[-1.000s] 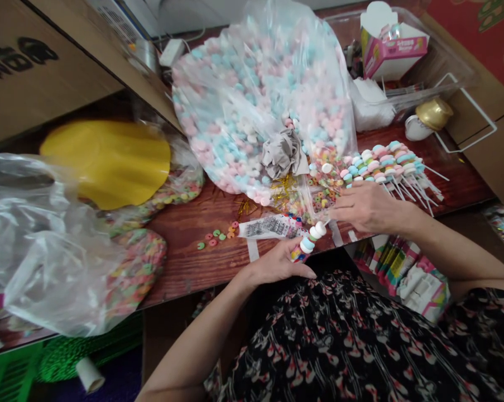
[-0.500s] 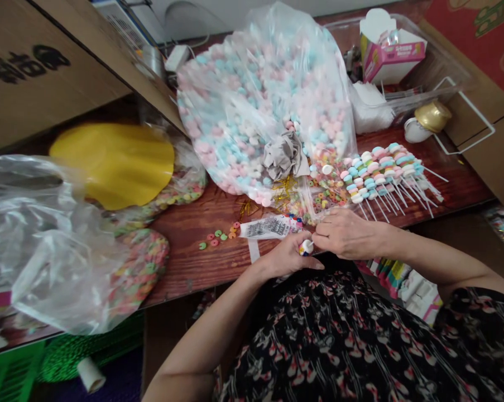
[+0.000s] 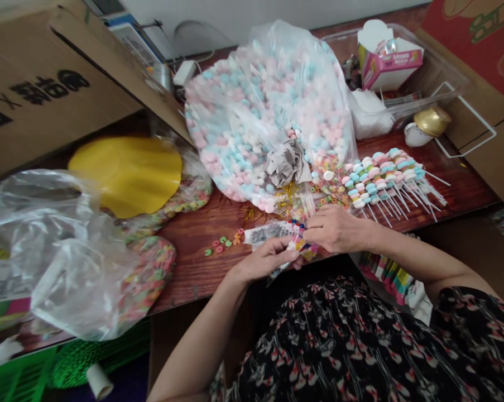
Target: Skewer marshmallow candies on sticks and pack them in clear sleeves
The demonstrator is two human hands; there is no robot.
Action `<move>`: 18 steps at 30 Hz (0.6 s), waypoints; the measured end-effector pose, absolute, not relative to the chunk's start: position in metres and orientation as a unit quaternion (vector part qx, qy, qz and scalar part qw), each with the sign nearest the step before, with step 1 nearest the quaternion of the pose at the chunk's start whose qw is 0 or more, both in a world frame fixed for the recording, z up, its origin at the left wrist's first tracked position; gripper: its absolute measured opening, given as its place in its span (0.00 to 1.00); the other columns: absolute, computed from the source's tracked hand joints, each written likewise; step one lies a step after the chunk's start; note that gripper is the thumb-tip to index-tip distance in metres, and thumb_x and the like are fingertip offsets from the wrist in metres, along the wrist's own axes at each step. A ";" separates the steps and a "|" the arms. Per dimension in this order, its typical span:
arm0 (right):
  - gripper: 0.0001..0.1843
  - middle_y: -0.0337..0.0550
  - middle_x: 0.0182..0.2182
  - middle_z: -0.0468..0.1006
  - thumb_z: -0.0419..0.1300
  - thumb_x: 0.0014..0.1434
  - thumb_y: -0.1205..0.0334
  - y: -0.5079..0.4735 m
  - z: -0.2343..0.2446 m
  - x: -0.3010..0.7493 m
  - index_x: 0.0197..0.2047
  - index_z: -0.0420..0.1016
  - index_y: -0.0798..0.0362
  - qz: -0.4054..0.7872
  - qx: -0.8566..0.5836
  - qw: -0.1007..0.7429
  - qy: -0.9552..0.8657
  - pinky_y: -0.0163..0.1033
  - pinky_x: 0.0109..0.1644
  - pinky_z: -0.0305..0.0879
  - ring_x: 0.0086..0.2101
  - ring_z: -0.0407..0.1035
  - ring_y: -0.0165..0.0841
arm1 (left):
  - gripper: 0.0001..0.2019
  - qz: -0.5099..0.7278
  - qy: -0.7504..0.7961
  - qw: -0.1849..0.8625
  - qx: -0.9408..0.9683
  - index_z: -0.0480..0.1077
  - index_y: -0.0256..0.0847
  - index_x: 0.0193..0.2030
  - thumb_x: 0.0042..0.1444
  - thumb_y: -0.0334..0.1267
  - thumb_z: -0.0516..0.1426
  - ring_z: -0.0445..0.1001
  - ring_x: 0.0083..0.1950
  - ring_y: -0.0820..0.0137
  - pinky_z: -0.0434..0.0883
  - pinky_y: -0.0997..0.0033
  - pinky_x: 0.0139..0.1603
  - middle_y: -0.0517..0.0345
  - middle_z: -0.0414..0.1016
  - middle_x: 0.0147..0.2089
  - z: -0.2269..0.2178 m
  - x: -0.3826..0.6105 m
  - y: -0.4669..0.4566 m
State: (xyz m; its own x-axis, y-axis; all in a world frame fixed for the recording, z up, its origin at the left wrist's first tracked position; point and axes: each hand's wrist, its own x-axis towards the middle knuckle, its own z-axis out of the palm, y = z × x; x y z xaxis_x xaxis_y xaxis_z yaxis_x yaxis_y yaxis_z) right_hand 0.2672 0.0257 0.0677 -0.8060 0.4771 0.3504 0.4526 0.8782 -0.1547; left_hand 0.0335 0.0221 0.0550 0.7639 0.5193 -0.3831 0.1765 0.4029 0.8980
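"What do the hands have?"

"A small colourful bundle [image 3: 302,247], blurred and partly hidden, sits between the left hand [image 3: 264,259] and the right hand [image 3: 335,228], just over the near edge of the wooden table [image 3: 188,273]. Its exact kind can't be made out."

"Which way does it point?"

"Its long axis seems to run away from the person's black floral top [image 3: 339,340], but the hands hide too much to be sure."

"And the fingers?"

"The left fingers [image 3: 281,257] are pressed together and curled, with their tips at the bundle. The right fingers [image 3: 314,226] lie close together over its far side. Whether a thumb pinches it can't be told."

"How much room is there around it?"

"A printed paper strip [image 3: 268,233] runs from it toward the left. Beyond that, a few candy rings [image 3: 222,245] lie on open wood. On the right, candy sticks [image 3: 388,181] lie fanned out near the right hand."

"What's farther off?"

"A huge clear bag of pastel candies [image 3: 268,106] fills the table's middle, with a yellow disc [image 3: 126,176] to its left and a pink box [image 3: 388,61] behind it to the right."
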 end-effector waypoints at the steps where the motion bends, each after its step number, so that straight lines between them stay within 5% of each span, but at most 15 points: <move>1: 0.10 0.40 0.28 0.74 0.52 0.62 0.67 0.029 0.072 0.270 0.32 0.73 0.54 0.023 -0.250 0.205 -0.946 0.37 0.33 0.50 0.29 0.61 0.29 | 0.16 0.115 0.338 0.772 0.526 0.74 0.36 0.37 0.55 0.50 0.61 0.72 0.31 0.72 0.66 0.74 0.34 0.55 0.74 0.31 0.055 0.032 0.021; 6: 0.14 0.40 0.26 0.72 0.48 0.65 0.68 0.040 0.079 0.274 0.32 0.73 0.56 0.049 -0.293 0.239 -0.925 0.35 0.32 0.50 0.28 0.60 0.28 | 0.19 0.208 0.414 0.709 0.532 0.72 0.36 0.38 0.57 0.54 0.57 0.64 0.26 0.76 0.58 0.78 0.25 0.59 0.71 0.28 0.047 0.039 0.013; 12: 0.13 0.41 0.24 0.70 0.48 0.62 0.72 0.039 0.061 0.253 0.28 0.70 0.56 0.105 -0.272 0.255 -0.922 0.36 0.30 0.51 0.26 0.58 0.28 | 0.22 0.256 0.450 0.660 0.544 0.69 0.36 0.27 0.55 0.56 0.58 0.57 0.21 0.78 0.53 0.78 0.21 0.64 0.62 0.20 0.031 0.046 0.008; 18: 0.13 0.38 0.33 0.73 0.57 0.62 0.59 0.031 0.049 0.229 0.49 0.69 0.51 0.373 -0.414 0.488 -0.671 0.33 0.31 0.60 0.27 0.64 0.26 | 0.21 0.403 0.498 0.639 0.426 0.67 0.40 0.33 0.54 0.58 0.58 0.56 0.18 0.80 0.53 0.80 0.19 0.65 0.63 0.21 0.032 0.041 0.010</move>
